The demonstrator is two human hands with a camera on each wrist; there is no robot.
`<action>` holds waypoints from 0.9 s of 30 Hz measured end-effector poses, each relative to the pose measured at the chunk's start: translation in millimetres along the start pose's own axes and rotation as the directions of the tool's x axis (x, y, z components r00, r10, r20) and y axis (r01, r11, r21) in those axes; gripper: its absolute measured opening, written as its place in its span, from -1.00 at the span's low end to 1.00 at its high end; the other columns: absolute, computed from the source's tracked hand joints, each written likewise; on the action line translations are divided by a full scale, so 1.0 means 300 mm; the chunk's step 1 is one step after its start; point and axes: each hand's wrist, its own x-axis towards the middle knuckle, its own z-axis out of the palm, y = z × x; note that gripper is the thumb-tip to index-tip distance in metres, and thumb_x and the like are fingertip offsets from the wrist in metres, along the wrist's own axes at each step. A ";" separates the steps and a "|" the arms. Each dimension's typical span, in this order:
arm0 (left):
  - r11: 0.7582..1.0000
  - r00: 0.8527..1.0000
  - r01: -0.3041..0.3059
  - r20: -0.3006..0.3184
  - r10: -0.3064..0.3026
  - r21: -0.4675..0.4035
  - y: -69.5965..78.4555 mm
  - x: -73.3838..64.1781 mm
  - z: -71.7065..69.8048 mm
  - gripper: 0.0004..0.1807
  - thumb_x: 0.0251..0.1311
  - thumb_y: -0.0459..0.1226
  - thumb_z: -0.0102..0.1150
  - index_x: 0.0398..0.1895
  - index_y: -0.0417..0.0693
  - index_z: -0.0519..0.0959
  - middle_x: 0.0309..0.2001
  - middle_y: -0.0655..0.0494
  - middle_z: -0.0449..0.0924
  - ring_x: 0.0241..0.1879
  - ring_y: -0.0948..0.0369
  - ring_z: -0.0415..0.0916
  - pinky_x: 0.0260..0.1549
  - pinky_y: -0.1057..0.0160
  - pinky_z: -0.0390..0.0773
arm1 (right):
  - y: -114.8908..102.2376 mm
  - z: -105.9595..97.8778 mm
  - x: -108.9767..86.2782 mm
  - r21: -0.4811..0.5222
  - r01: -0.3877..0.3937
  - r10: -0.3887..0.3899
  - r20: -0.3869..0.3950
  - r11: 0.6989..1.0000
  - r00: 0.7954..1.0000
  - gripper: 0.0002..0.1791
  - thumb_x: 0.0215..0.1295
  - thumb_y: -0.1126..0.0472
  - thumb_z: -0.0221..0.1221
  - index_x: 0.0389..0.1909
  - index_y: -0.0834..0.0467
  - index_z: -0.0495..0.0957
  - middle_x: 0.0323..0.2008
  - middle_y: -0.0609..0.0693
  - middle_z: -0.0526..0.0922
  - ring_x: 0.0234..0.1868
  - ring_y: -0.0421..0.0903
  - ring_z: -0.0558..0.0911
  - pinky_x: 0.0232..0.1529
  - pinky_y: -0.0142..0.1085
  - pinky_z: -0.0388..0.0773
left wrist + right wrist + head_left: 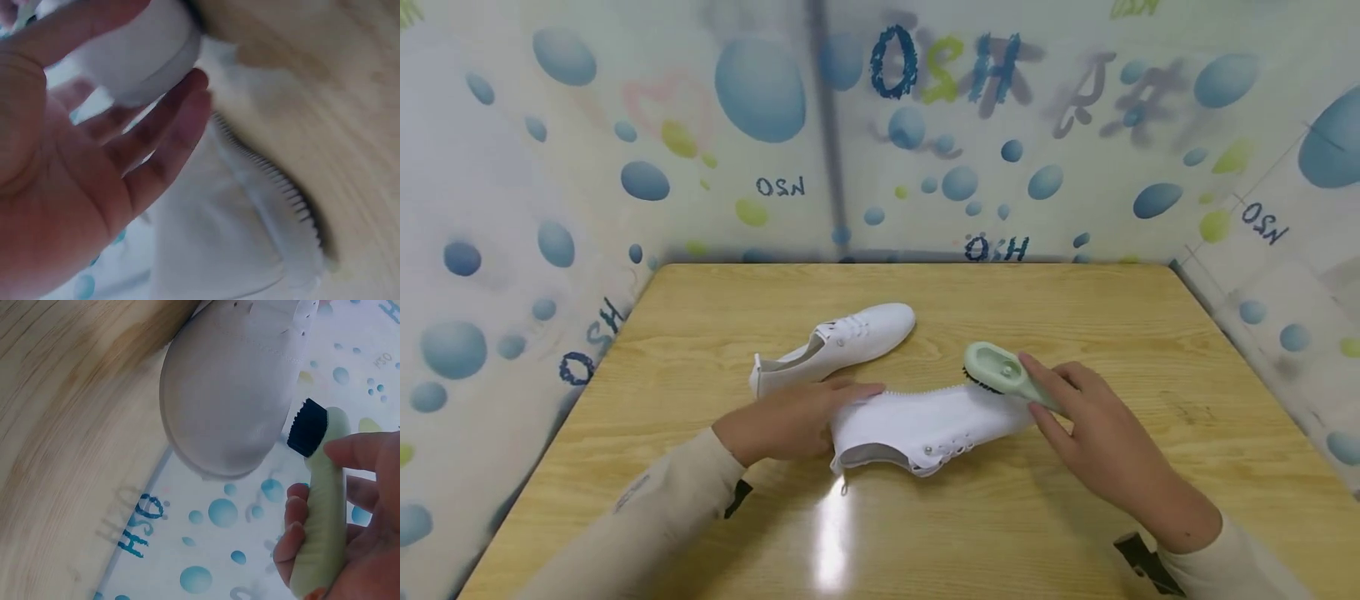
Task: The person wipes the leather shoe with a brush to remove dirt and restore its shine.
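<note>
A white lace-up shoe (917,421) lies tipped on its side in the head view, its opening facing me and its toe pointing right. My left hand (797,419) holds it at the heel end; the left wrist view shows those fingers (165,134) bent beside white shoe parts. My right hand (1101,433) grips the handle of a light green brush (996,367) with short dark bristles (309,428). Those bristles are right by the ridged sole edge near the toe. Behind, the second white shoe (872,329) stands upright, its heel partly covered by my left hand.
Both shoes are on a light wooden table (1060,312). Walls covered in a sheet (820,200) printed with blue and green drops enclose its back and sides. A small loop (844,483) sticks out from the near shoe's heel.
</note>
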 end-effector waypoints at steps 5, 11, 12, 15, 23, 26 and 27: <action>0.999 0.999 -0.024 -0.030 0.025 0.020 -0.013 0.025 0.024 -0.10 0.08 -0.29 0.44 0.52 0.01 0.22 0.26 -0.09 0.53 0.16 0.05 0.54 0.04 0.09 0.56 | 0.020 -0.016 -0.019 0.005 -0.027 0.027 0.006 1.000 1.000 -0.21 0.21 0.33 0.35 0.47 0.04 0.31 -0.15 0.09 0.54 -0.32 -0.15 0.40 -0.47 -0.37 0.41; 0.994 0.990 -0.107 -0.097 0.107 0.000 -0.038 0.067 0.036 -0.17 0.12 -0.13 0.46 0.41 -0.16 0.31 0.08 -0.02 0.62 0.07 0.08 0.58 0.06 0.08 0.56 | 0.025 -0.031 -0.038 0.039 -0.056 0.055 0.040 0.998 0.998 -0.25 0.25 0.31 0.33 0.46 0.01 0.32 -0.12 0.08 0.57 -0.29 -0.15 0.43 -0.45 -0.36 0.44; 0.994 0.988 -0.111 -0.110 0.109 -0.012 -0.041 0.077 0.038 -0.19 0.10 -0.12 0.48 0.38 -0.16 0.34 0.07 0.01 0.62 0.07 0.09 0.58 0.08 0.08 0.56 | 0.026 -0.033 -0.041 0.043 -0.055 0.053 0.046 0.998 0.998 -0.26 0.25 0.31 0.33 0.45 0.02 0.33 -0.12 0.07 0.57 -0.30 -0.16 0.43 -0.46 -0.37 0.44; 0.992 0.993 -0.047 -0.111 0.034 -0.114 -0.049 0.104 0.046 -0.27 0.05 -0.09 0.52 0.30 -0.03 0.45 0.08 0.17 0.63 0.05 0.22 0.57 0.09 0.16 0.55 | 0.025 -0.032 -0.045 0.065 -0.051 0.045 0.086 0.997 0.995 -0.27 0.27 0.29 0.32 0.46 0.01 0.33 -0.10 0.04 0.56 -0.30 -0.19 0.42 -0.46 -0.41 0.43; 0.957 0.975 0.200 -0.050 -0.215 -0.212 -0.015 0.175 0.052 -0.44 -0.08 0.09 0.55 -0.05 0.07 0.59 -0.36 0.28 0.60 -0.39 0.33 0.45 -0.28 0.30 0.50 | 0.027 -0.015 -0.053 0.084 -0.009 -0.009 0.208 0.996 0.978 -0.32 0.32 0.22 0.30 0.45 -0.03 0.35 -0.08 -0.07 0.54 -0.27 -0.28 0.40 -0.38 -0.43 0.44; 0.958 0.971 0.221 -0.050 -0.233 -0.184 0.017 0.209 0.057 -0.39 -0.07 0.12 0.52 -0.02 0.03 0.58 -0.35 0.24 0.58 -0.37 0.30 0.46 -0.28 0.29 0.49 | 0.031 -0.006 -0.057 0.108 -0.009 -0.024 0.304 0.994 0.952 -0.35 0.34 0.20 0.28 0.43 -0.05 0.37 -0.08 -0.10 0.54 -0.25 -0.31 0.42 -0.34 -0.43 0.46; 0.959 0.971 0.221 -0.053 -0.234 -0.177 0.028 0.222 0.060 -0.36 -0.06 0.14 0.51 0.02 0.02 0.57 -0.33 0.23 0.59 -0.36 0.29 0.47 -0.27 0.28 0.50 | 0.032 -0.004 -0.058 0.115 -0.014 -0.026 0.345 0.993 0.938 -0.36 0.35 0.19 0.27 0.44 -0.06 0.36 -0.07 -0.10 0.54 -0.24 -0.31 0.42 -0.32 -0.42 0.47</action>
